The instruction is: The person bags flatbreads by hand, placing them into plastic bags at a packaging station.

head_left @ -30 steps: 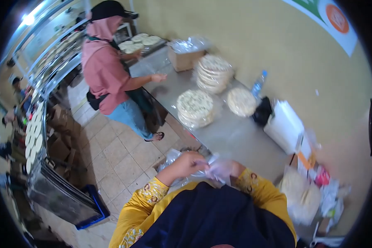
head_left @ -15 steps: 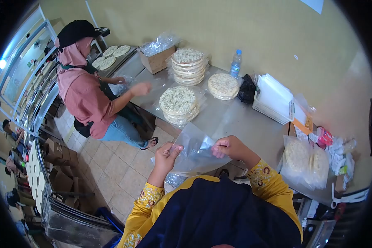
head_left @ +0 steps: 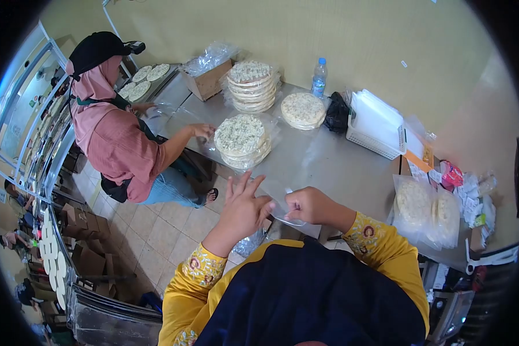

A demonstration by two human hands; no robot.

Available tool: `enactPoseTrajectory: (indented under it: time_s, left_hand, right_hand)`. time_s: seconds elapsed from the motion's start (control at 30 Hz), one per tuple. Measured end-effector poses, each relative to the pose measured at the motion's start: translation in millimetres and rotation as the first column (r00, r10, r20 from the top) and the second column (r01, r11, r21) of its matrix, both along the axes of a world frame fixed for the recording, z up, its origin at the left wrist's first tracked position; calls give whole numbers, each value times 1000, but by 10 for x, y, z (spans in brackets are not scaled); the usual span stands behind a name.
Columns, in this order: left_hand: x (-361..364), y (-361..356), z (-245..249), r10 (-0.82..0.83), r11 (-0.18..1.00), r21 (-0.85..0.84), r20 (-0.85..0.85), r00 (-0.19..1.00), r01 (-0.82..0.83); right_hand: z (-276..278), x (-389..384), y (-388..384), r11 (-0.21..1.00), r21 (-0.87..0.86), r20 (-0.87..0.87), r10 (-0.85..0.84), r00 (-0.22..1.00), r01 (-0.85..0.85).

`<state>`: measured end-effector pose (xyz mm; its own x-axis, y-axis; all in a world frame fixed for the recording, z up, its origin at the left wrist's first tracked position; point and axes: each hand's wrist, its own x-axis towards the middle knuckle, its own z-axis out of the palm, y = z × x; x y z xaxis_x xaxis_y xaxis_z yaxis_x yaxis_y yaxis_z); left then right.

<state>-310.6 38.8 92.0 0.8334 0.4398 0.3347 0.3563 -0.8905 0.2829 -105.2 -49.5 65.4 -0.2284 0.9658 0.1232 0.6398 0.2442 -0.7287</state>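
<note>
My left hand [head_left: 242,209] is raised in front of my body with its fingers spread, its thumb near the edge of a clear plastic bag [head_left: 282,212]. My right hand [head_left: 311,205] is closed on the bag, which appears nearly edge-on between both hands. Beyond them on the metal table [head_left: 334,167] stands a stack of flat round breads [head_left: 240,138] with pale, green-flecked tops, in clear plastic. Behind it are a taller stack [head_left: 251,86] and a lower stack [head_left: 303,109].
A co-worker [head_left: 121,127] stands at the left, one hand near the front stack. Along the wall are a cardboard box [head_left: 205,83], a water bottle [head_left: 319,78], a black bag [head_left: 337,112] and a white basket [head_left: 375,138]. Bagged breads [head_left: 415,205] lie at the right.
My left hand has opened and turned, its fingers spreading. The plastic bag has tilted from broad view to nearly edge-on. The co-worker's hand has lowered toward the front stack.
</note>
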Motion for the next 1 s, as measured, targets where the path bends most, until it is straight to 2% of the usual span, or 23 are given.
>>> enactPoseTrajectory:
  time_s: [0.07,0.23,0.33,0.43,0.5,0.53,0.63,0.7,0.73,0.8,0.9,1.0]
  left_hand:
    - [12,47,-68,62,998,18,-76,995,-61]
    - [-25,191,-217,45,999,-19,-243,969,-51]
    - [-24,190,-384,0,944,-319,-261,965,-86]
    - [-42,160,-484,-204,886,-445,-120,972,131]
    - [25,118,-539,-261,840,-490,13,965,233]
    - [57,100,-569,-281,813,-510,81,956,282]
    - [173,153,-733,-260,740,-635,33,965,221]
    - [246,175,-754,-173,766,-629,1,985,135]
    - [290,227,-745,-128,780,-619,-17,992,89]
    - [341,331,-701,-130,829,-548,7,992,112]
    - [374,417,-591,-99,845,-530,-22,995,73]
    - [436,390,-548,-46,804,-595,-40,998,13]
  right_hand:
    - [-23,-49,-25,1000,-17,-4,19,1000,-19]
    - [-70,-79,-27,999,-35,-16,28,999,-28]
    - [-71,-31,-25,998,-48,-48,-35,998,33]
    - [-116,44,-47,995,-12,-72,-99,993,98]
    - [-188,111,-38,991,18,-67,-133,989,134]
    - [-193,144,-29,992,-6,-34,-123,992,123]
    - [-179,286,38,994,-60,93,-87,992,92]
    - [-171,388,76,995,-69,201,-61,978,77]
    - [-220,478,125,987,-142,273,-33,961,75]
    - [-414,649,207,953,-292,392,40,919,82]
    - [-444,973,341,953,-287,416,31,909,99]
    - [-453,1391,681,896,-441,83,89,993,-43]
